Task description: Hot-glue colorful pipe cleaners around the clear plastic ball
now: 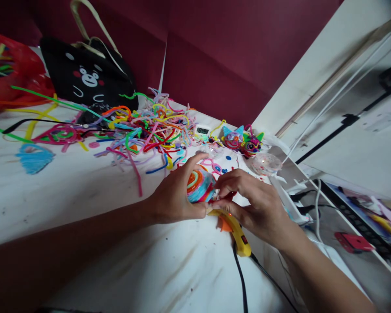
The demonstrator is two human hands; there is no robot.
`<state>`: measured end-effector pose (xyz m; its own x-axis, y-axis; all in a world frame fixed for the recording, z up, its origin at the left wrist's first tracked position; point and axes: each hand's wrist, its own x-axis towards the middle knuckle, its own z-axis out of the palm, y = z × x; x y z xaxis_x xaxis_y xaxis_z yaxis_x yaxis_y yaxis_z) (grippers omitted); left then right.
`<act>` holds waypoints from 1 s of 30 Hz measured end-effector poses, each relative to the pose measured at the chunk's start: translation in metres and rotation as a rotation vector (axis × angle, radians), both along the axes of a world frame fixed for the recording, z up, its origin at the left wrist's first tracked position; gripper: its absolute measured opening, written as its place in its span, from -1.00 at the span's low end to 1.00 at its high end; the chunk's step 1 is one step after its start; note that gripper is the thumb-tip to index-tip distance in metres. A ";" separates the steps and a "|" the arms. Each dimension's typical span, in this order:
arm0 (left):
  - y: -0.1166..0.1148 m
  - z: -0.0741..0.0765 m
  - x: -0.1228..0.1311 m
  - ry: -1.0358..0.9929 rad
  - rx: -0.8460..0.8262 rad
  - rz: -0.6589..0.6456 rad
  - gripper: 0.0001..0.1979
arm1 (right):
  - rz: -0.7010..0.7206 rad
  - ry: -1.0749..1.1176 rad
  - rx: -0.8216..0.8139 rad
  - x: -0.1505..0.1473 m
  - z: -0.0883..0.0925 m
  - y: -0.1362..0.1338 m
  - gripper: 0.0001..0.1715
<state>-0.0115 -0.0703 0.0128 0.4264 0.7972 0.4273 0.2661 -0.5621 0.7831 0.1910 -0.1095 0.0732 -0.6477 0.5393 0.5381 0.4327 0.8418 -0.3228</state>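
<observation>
My left hand (176, 193) is wrapped round a ball (200, 186) covered in orange, blue and red pipe cleaner, with a pale green curl on its orange part. At the ball's right side my right hand (250, 200) has its fingers bent and closed together; a small dark red bit shows by them, too small to make out. Just below both hands lies a yellow glue gun (239, 237) with a black cord, and an orange piece (226, 224) rests beside it.
Behind my hands spreads a pile of coloured pipe cleaners (159, 126). A black bag (89, 78) and a red plastic bag (22, 80) stand back left. Two decorated figures (251, 143), a small digital timer (202, 130) and a clear dish (267, 164) sit behind, to the right.
</observation>
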 end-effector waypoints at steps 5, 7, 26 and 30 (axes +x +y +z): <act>0.000 -0.001 0.000 0.000 -0.050 -0.030 0.01 | -0.019 0.017 0.030 0.001 -0.001 0.001 -0.89; 0.000 -0.001 0.001 -0.009 -0.056 -0.029 0.00 | -0.034 0.013 0.034 0.001 -0.001 0.000 -0.89; 0.000 0.000 -0.001 -0.025 -0.003 -0.019 0.01 | 0.005 -0.157 -0.016 0.008 0.013 -0.006 -0.86; -0.001 0.001 0.000 -0.035 -0.006 -0.025 0.00 | -0.053 -0.119 0.009 0.005 0.011 -0.006 -0.92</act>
